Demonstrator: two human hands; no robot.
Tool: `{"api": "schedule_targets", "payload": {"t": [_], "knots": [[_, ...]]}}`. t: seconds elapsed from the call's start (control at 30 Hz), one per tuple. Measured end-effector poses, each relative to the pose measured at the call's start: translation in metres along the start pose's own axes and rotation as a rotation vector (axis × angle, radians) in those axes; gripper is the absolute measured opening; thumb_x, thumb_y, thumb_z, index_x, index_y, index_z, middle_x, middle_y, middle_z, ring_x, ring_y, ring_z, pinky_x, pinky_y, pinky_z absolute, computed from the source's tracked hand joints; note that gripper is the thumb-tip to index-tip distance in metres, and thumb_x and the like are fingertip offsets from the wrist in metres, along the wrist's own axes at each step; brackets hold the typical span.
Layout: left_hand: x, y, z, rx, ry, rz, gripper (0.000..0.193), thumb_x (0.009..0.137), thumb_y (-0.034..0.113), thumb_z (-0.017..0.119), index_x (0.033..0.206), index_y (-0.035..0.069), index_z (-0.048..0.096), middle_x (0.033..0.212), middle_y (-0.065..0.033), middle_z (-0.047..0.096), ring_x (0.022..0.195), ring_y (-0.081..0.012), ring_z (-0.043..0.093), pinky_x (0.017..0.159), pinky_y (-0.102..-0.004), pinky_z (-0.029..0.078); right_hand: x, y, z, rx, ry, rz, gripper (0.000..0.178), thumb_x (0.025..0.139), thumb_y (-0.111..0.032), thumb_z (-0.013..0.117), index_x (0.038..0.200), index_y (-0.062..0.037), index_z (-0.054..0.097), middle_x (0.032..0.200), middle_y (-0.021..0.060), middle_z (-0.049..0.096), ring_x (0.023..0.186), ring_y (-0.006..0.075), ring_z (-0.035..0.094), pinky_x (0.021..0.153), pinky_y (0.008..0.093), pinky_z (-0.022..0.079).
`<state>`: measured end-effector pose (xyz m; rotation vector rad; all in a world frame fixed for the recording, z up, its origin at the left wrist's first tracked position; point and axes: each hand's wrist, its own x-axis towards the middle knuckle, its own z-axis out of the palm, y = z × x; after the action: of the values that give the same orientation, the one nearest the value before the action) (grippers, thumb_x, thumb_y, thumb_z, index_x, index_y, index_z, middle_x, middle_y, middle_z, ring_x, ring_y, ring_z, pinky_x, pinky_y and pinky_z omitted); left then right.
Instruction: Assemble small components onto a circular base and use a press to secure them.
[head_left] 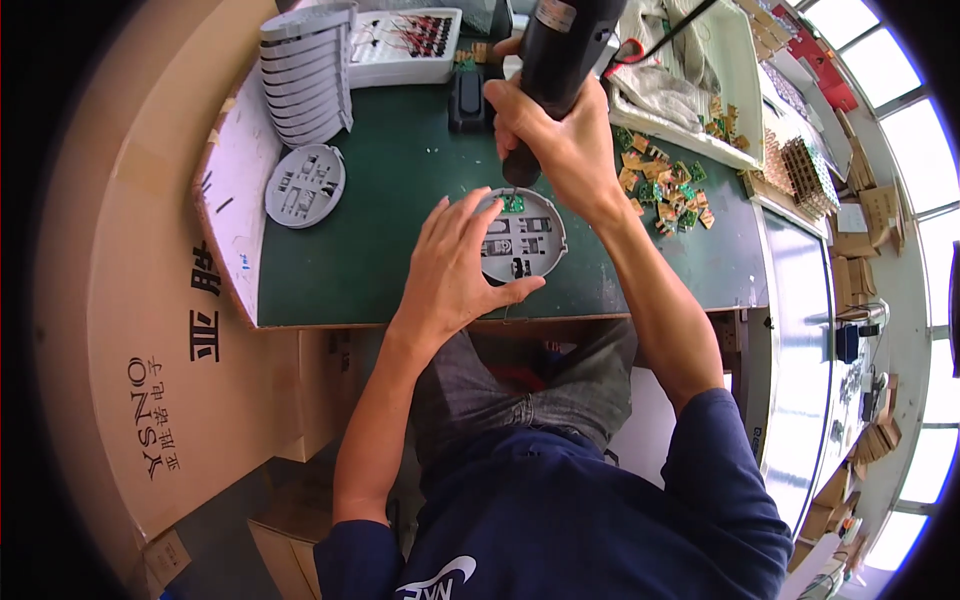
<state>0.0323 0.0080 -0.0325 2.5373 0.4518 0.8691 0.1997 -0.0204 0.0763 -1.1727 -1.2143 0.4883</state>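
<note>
A round light-grey plastic housing with moulded recesses lies near the front edge of the green work surface. My left hand curls around its left side, fingers at the far rim and thumb along the near rim. Inside the housing, at its far end, sits a small green circuit board. My right hand is wrapped around a black power screwdriver, held upright and pointing down. The screwdriver's tip is at the circuit board; whether a screw is under it is too small to tell.
Another grey housing lies left, below a tall stack of curved grey parts. Behind stand a white foam tray of red-and-black wired parts and a black block. Loose small circuit boards spread at right, beside a white bin. Cardboard borders the left.
</note>
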Motion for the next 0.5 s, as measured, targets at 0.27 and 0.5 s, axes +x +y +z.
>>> {"api": "schedule_targets", "payload": {"t": [0.27, 0.5], "knots": [[-0.010, 0.009, -0.013, -0.109, -0.016, -0.096, 0.112, 0.068, 0.054, 0.090, 0.153, 0.000, 0.040, 0.147, -0.0211, 0.053, 0.137, -0.0385, 0.050, 0.118, -0.0499, 0.037, 0.022, -0.021, -0.022, -0.034, 0.091, -0.106, 0.056, 0.100, -0.030, 0.071, 0.139, 0.0042, 0.051, 0.085, 0.0064, 0.067, 0.080, 0.0140, 0.067, 0.080, 0.0333, 0.056], [-0.019, 0.012, -0.030, -0.339, 0.275, 0.018, 0.128, 0.063, 0.045, 0.097, 0.159, -0.003, 0.027, 0.153, -0.0205, 0.049, 0.141, -0.0387, 0.045, 0.118, -0.0485, 0.036, -0.056, -0.027, -0.044, -0.156, 0.075, 0.255, 0.068, 0.107, -0.046, 0.054, 0.157, -0.0029, 0.036, 0.133, 0.0138, 0.063, 0.118, 0.0217, 0.063, 0.096, 0.0367, 0.052]]}}
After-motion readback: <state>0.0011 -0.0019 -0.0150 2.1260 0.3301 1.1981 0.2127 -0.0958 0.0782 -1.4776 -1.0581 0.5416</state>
